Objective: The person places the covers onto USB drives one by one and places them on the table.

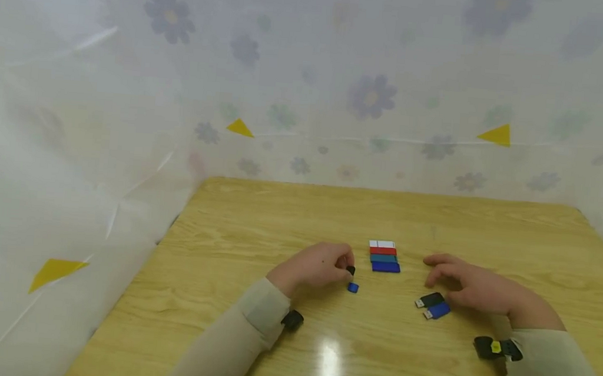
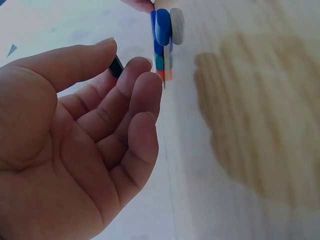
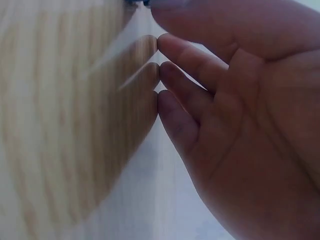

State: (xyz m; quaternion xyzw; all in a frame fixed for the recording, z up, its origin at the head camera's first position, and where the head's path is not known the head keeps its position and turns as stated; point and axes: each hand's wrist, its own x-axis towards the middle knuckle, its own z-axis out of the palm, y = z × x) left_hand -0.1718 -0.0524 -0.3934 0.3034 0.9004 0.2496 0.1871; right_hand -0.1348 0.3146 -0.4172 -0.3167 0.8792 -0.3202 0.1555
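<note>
My left hand (image 1: 322, 265) pinches a small black USB stick cap (image 1: 350, 270) between thumb and fingertip; the left wrist view shows a dark edge of the cap (image 2: 116, 67) there. Just below those fingertips a small blue cap (image 1: 352, 287) lies on the table. To the right, a black USB stick (image 1: 433, 299) and a blue USB stick (image 1: 438, 311) lie side by side, their metal plugs bare and pointing left. Beside them is my right hand (image 1: 477, 284), holding nothing visible, with fingers loosely bent. Some of its fingertips touch the tabletop in the right wrist view.
Between the hands, USB sticks lie in a stacked row: white (image 1: 382, 244), red (image 1: 383, 251), teal (image 1: 383, 258) and dark blue (image 1: 386, 267). The wooden table (image 1: 278, 210) is glossy and ends at a flowered plastic sheet (image 1: 309, 94).
</note>
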